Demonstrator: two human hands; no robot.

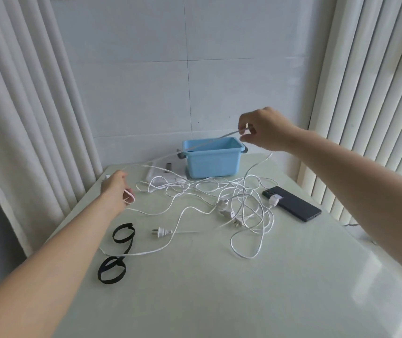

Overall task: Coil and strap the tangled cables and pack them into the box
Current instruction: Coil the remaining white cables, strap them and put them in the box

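A: Pale wall, white curtains on both sides, a pale green table [219,301] — how far along is this?
B: Early, I judge. The blue box [212,167] stands at the far edge with nothing packed that I can see. The tangle of white cables [231,201] sprawls just in front of it, 1 plug resting on a dark phone [297,206].
A: And the hands?
B: The right hand [263,130] pinches 1 strand [209,141] above the box's right rim. The left hand [115,189], low near the table's left edge, curls round a small loop of what looks like the same strand. It rises left to right across the box.
A: Next move?
B: Likely the right brings slack leftward. The 2 black straps [111,279] lie beside the left forearm — that hand is nearer.
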